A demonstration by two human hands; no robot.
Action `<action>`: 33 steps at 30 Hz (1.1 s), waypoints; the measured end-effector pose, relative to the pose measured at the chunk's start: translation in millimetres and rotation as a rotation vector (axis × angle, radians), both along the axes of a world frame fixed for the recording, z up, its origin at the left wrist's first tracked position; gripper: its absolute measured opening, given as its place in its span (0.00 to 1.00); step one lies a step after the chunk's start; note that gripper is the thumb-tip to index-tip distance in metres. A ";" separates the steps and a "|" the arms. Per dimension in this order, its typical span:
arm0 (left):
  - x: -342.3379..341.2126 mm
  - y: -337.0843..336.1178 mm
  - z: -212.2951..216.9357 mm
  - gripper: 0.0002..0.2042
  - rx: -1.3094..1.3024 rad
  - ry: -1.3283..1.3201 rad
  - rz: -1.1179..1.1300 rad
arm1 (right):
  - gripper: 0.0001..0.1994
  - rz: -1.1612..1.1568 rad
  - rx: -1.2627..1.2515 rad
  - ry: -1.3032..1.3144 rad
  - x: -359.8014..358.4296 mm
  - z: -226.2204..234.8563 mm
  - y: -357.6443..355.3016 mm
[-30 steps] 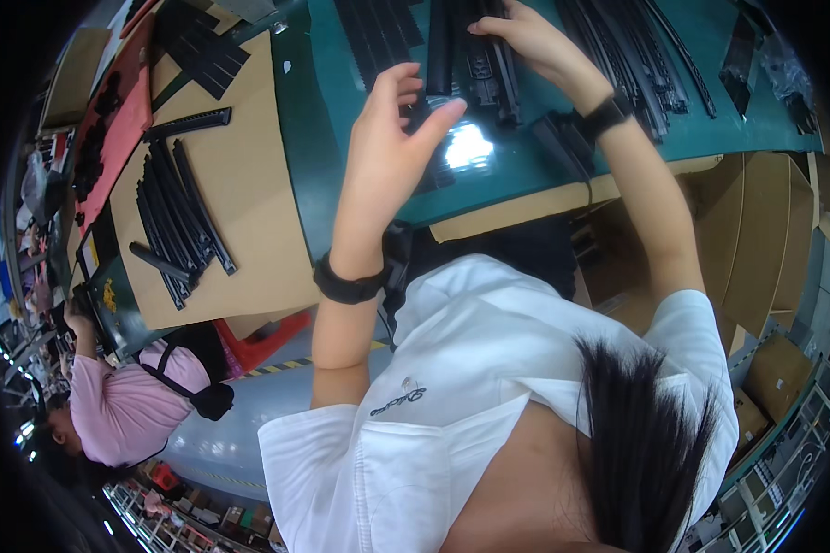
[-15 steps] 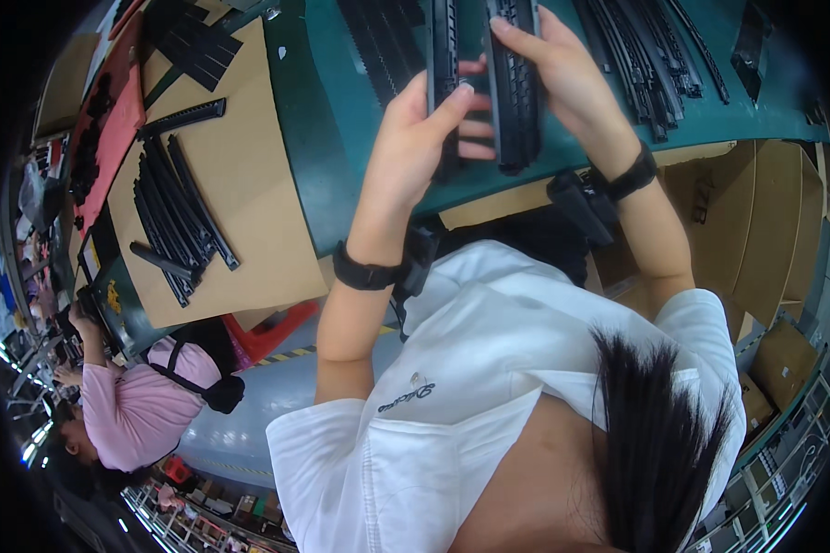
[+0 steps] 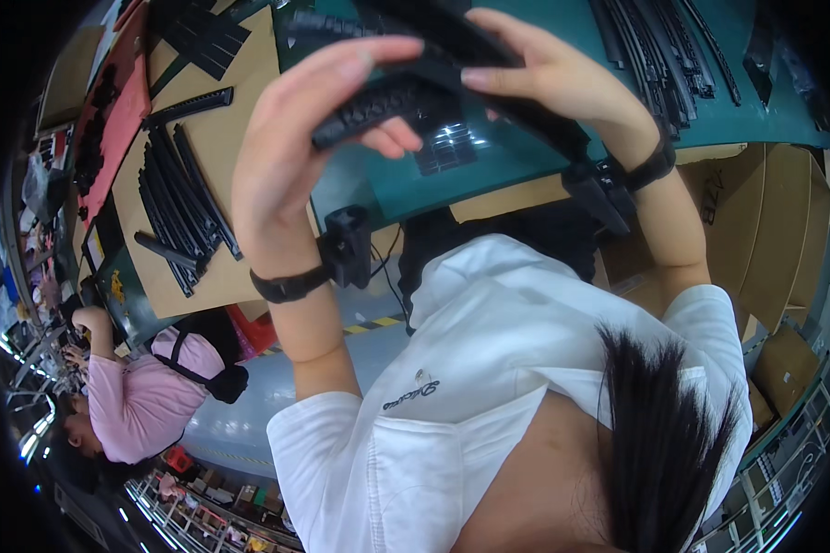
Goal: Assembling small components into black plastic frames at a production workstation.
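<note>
- Up near the top centre of the frame, held a black ribbed plastic strip [image 3: 387,101] raised above the green tabletop [image 3: 526,175], apart from its surface.
- Left hand [image 3: 295,147] wrapped round the strip's left end: fingers [image 3: 360,60] curled over the top edge, thumb tucked beneath, closed on the part.
- Right hand [image 3: 563,78] closed on a longer black strip [image 3: 516,101] running down toward the right wrist, fingertips pressing where the two pieces met.
- Wore a black wristband [image 3: 290,286] on the left wrist, with a small black box [image 3: 348,244] fixed beside it; a second band [image 3: 650,170] circled the right wrist.
- Lay to the left of the frame: a loose stack of black strips [image 3: 184,212] on brown cardboard [image 3: 221,138]; more black strips [image 3: 664,55] at upper right on the green surface.
- Sat at lower left: another person in a pink shirt [image 3: 134,405], bent over separate work.
- Judged best done this way: keep both pieces level and lined up end to end, grip close to the joint so neither flexes, press evenly along the ribs instead of at one corner, and keep fingertips out of the seam.
- Could not tell whether the two pieces were already locked together; the joint was hidden behind the fingers.
</note>
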State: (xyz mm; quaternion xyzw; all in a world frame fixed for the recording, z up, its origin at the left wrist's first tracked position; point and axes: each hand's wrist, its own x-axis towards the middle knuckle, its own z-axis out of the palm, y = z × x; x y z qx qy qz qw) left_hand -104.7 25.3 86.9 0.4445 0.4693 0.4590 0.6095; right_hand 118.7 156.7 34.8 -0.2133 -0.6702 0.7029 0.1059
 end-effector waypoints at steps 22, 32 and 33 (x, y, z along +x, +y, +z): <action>76.0 26.7 -86.3 0.20 0.032 -0.129 0.403 | 0.05 -0.640 -0.537 0.385 -21.6 -5.8 -9.6; 87.6 25.7 -69.1 0.23 -0.107 -0.147 0.515 | 0.19 -0.603 0.073 0.201 -23.4 -37.0 -9.3; 83.9 24.0 -71.8 0.22 -0.044 -0.174 0.510 | 0.16 -0.540 -0.068 0.193 -24.5 -26.8 -7.1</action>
